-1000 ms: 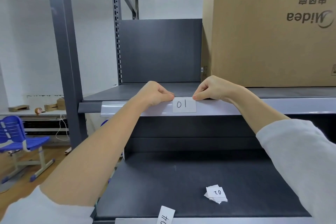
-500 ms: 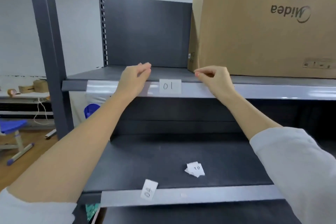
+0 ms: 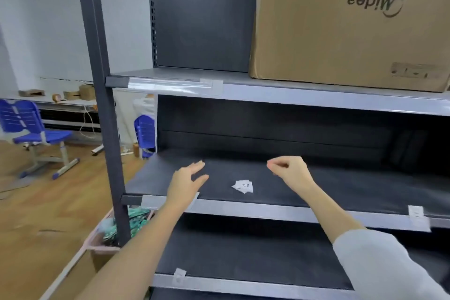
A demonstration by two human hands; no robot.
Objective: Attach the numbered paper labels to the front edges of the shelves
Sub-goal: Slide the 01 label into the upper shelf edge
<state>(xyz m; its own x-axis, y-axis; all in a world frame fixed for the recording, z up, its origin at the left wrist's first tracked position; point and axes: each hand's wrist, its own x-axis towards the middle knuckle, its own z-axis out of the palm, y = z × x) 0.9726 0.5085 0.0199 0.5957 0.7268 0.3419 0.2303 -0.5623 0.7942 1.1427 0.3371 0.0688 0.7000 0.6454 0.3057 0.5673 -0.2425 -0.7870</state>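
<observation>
Whole frame is motion-blurred. The label on the upper shelf edge [image 3: 316,98] is a pale paper rectangle [image 3: 215,86] behind a clear strip; its number cannot be read. A second label [image 3: 416,214] sits at the right of the middle shelf edge [image 3: 267,209], digits illegible. A third [image 3: 179,276] is on the lower shelf edge [image 3: 243,286], also unreadable. A corner of white paper [image 3: 196,196] shows just past the left wrist on the middle edge; the rest is hidden by the arm.

A loose stack of paper labels [image 3: 243,186] lies on the dark middle shelf board, between the two hands; the top slip carries handwritten marks too smeared to read.

Left hand [image 3: 187,182]: fingers extended and spread, released, holding nothing, above the board left of the stack. Right hand [image 3: 288,170]: fingers curled in with thumb and forefinger near each other; whether anything is pinched cannot be told. Neither hand touches the stack.

Containers: a large cardboard box [image 3: 350,22] stands on the upper shelf, cut off at top and right, printing upside down, contents not visible. A pinkish bin [image 3: 97,241] on the floor beside the shelf upright [image 3: 97,80] holds green items, partly hidden by the upright.

Beyond: a blue chair [image 3: 31,126], and a counter [image 3: 43,101] with small boxes and a tape roll.
</observation>
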